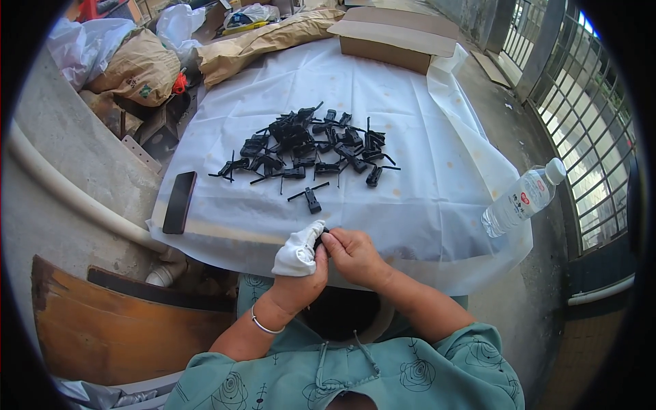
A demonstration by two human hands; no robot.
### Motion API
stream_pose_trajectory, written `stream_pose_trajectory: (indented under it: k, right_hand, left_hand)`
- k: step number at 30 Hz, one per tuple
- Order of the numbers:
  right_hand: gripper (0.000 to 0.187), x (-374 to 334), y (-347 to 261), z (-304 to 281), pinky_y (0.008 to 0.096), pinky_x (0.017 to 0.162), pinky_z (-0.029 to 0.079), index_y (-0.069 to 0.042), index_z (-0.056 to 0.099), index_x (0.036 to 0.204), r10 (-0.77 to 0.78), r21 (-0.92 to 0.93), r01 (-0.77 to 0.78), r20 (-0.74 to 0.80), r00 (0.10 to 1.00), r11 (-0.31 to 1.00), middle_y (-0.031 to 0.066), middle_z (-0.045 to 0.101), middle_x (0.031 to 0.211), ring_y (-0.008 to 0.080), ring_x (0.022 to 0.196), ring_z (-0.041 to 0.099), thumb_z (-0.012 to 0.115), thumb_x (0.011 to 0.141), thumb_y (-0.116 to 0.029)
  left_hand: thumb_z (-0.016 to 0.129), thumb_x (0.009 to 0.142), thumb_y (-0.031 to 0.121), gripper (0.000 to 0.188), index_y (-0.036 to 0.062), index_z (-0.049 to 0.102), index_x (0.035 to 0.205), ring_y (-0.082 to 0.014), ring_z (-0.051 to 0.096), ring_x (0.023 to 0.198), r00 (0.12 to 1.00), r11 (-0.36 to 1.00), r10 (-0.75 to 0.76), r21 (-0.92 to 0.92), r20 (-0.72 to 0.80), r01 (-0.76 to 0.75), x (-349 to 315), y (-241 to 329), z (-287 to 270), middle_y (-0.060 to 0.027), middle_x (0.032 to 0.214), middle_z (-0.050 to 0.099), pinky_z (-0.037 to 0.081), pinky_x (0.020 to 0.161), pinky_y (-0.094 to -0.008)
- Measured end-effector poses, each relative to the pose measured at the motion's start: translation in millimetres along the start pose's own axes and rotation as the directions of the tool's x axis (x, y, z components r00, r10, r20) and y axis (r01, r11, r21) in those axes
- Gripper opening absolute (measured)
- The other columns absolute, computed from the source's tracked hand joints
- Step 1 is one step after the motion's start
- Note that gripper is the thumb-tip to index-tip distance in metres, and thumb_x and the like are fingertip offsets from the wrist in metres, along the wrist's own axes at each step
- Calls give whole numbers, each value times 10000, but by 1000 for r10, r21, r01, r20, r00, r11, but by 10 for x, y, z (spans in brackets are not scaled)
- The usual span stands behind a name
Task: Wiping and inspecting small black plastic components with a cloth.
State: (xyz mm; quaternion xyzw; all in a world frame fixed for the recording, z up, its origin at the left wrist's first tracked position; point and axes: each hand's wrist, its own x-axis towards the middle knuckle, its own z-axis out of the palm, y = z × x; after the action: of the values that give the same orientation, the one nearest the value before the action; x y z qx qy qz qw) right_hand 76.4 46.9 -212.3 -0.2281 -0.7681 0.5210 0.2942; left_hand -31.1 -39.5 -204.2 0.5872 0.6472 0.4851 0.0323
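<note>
Close together at the table's near edge, my hands work on a small black plastic part (320, 238), mostly hidden by fingers. My left hand (311, 273), with a white cloth or glove (296, 251) over its fingers, is closed around the part. From the other side, my right hand (357, 257) pinches it between thumb and bent fingers. One loose black plastic part (313, 199) with thin arms lies just beyond my hands. Farther back spreads a heap of similar black parts (294, 133).
A white plastic sheet (410, 212) covers the table. On it are a dark phone (180, 203) at left, a clear water bottle (523, 201) at right and a cardboard box (389, 55) at the back. A dark round container (342, 311) sits below my hands.
</note>
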Motion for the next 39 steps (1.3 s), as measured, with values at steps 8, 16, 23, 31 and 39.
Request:
stream_pose_trajectory:
  k: [8, 16, 23, 31, 39]
  right_hand:
    - [167, 64, -190, -309, 298, 562, 434, -19, 603, 828, -21, -165, 42, 128, 992, 985, 111, 558, 669, 198, 561, 519, 539, 867, -168]
    - [103, 67, -16, -370, 281, 532, 428, -18, 612, 845, -296, -119, 308, 110, 949, 944, 82, 571, 662, 158, 562, 534, 628, 802, -110]
    - [172, 74, -85, -312, 257, 511, 376, -14, 549, 746, -19, 86, 5, 160, 987, 996, 57, 488, 606, 131, 528, 405, 583, 856, -141]
    - [232, 77, -142, -220, 361, 548, 397, 8, 519, 723, -85, -20, 91, 204, 975, 996, 186, 500, 617, 314, 546, 440, 485, 879, -161]
    - [267, 184, -236, -614, 385, 558, 412, 15, 559, 742, 92, -128, -15, 627, 774, 992, 176, 550, 645, 332, 566, 487, 521, 854, -224]
  left_hand:
    - [492, 876, 35, 279, 29, 411, 1142, -62, 467, 709, 922, 725, -316, -569, 226, 388, 75, -27, -125, 1, 867, 510, 419, 613, -198]
    - [418, 903, 60, 314, 57, 373, 1213, -29, 376, 594, 864, 676, -388, -538, 322, 504, 140, 69, -155, 12, 819, 486, 340, 523, -169]
    - [416, 852, 34, 273, 31, 437, 1125, -45, 411, 673, 851, 743, -293, -456, 436, 490, 111, 133, -154, -6, 815, 474, 386, 603, -203]
    - [436, 818, 44, 215, -6, 465, 1025, -275, 533, 739, 983, 976, -90, -183, 162, 120, 81, 83, -16, -154, 844, 534, 442, 678, -324]
    - [525, 846, 164, 379, -36, 426, 1151, -305, 555, 949, 817, 972, -156, -58, 556, 226, 91, 248, -367, -206, 1048, 548, 447, 784, -338]
